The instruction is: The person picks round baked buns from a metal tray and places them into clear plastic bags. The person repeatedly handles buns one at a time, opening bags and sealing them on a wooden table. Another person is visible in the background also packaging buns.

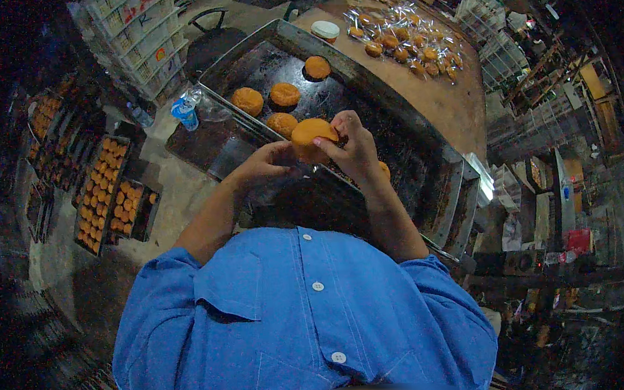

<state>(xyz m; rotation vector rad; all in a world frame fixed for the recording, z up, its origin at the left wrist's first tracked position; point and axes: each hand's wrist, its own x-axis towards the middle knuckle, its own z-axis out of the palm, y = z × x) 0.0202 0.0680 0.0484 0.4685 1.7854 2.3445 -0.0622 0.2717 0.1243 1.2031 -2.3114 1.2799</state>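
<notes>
Just over the near edge of a dark metal baking tray, my right hand grips a round golden bun between thumb and fingers. My left hand is curved at the bun's left side, and a clear film seems to hang beneath it; whether the fingers there grip anything cannot be made out. Several browned buns lie in the tray, among them a bun near its left side and another bun farther back. Part of one more shows behind my right wrist.
Bagged buns and a white-lidded jar stand on the brown table beyond the tray. A blue and white cup is at the left. Farther left are trays of buns and stacked plastic crates.
</notes>
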